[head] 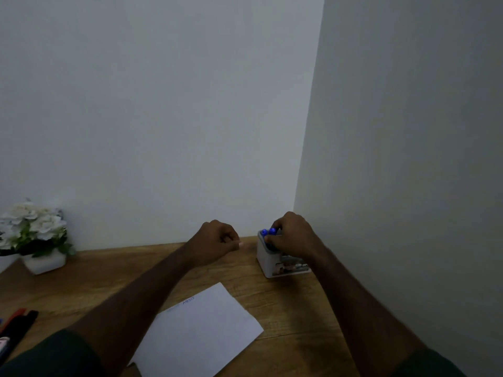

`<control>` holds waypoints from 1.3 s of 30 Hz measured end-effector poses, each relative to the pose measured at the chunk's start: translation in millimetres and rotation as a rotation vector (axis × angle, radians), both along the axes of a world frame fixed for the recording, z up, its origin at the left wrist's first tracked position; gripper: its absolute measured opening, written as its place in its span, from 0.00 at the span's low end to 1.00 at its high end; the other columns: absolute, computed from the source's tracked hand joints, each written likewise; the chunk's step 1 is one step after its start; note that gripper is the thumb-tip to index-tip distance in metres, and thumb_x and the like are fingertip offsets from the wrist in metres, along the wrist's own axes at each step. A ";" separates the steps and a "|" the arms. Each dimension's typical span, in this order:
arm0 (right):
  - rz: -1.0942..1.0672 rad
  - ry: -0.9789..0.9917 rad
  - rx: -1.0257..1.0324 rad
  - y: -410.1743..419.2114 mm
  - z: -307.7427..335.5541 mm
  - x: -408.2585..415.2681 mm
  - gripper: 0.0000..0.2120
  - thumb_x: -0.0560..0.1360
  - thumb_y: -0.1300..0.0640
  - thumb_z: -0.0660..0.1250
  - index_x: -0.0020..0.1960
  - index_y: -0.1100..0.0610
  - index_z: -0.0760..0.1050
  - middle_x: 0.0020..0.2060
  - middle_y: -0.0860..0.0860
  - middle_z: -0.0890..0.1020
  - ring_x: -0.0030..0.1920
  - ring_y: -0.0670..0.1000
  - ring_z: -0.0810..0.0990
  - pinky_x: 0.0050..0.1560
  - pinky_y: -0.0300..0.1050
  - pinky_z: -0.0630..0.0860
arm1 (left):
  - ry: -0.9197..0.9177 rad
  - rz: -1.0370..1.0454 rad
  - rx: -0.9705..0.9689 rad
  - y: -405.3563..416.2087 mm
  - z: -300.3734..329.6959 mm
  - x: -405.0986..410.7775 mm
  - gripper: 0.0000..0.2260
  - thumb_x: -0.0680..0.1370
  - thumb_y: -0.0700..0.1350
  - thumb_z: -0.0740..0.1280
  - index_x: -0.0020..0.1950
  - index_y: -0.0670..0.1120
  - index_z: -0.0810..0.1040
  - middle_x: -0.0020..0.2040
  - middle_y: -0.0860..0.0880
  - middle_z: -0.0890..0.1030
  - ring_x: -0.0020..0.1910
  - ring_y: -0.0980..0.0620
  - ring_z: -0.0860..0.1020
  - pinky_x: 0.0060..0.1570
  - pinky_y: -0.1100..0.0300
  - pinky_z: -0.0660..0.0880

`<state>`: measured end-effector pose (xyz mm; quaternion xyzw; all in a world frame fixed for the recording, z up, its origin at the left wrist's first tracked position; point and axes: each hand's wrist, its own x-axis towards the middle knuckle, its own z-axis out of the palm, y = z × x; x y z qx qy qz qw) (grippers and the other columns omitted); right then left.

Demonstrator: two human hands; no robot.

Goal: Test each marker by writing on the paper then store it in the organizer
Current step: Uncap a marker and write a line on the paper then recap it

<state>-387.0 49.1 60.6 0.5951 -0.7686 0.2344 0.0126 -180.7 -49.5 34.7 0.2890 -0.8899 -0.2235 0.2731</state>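
We are gripping a blue marker (272, 231) in the right grip (292, 236) over the organizer (268, 261); left grip (219, 240) curled, holding nothing. Pushing off-centre is risking tipping it.

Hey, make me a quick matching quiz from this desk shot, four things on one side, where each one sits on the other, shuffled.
Things:
1. organizer
2. paper
3. flower pot
4. loose markers

Places:
A. near left edge of the desk
B. far right corner, under the right hand
C. far left, against the wall
D. middle of the desk, between the forearms

Pairs: 1-B, 2-D, 3-C, 4-A
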 end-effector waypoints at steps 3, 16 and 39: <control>-0.001 -0.002 -0.119 4.5 3.1 5.6 0.15 0.70 0.44 0.75 0.53 0.51 0.83 0.52 0.51 0.78 0.55 0.48 0.75 0.54 0.46 0.76 | 0.011 0.000 0.003 2.1 0.3 9.6 0.08 0.74 0.51 0.73 0.47 0.47 0.85 0.42 0.54 0.84 0.40 0.60 0.81 0.39 0.72 0.73; 0.373 -0.036 -0.212 -9.6 -10.1 156.3 0.04 0.73 0.52 0.71 0.44 0.52 0.82 0.38 0.44 0.77 0.40 0.44 0.75 0.40 0.38 0.70 | -0.006 0.139 0.029 18.7 -5.8 135.7 0.07 0.74 0.47 0.73 0.36 0.51 0.81 0.32 0.53 0.83 0.31 0.61 0.78 0.35 0.68 0.73; 0.707 -0.104 0.127 -48.1 -89.7 390.9 0.05 0.76 0.50 0.64 0.42 0.50 0.74 0.41 0.50 0.79 0.39 0.48 0.75 0.37 0.43 0.70 | 0.020 0.631 0.037 34.1 -64.5 378.1 0.08 0.74 0.40 0.70 0.37 0.51 0.83 0.34 0.54 0.82 0.35 0.60 0.79 0.37 0.66 0.73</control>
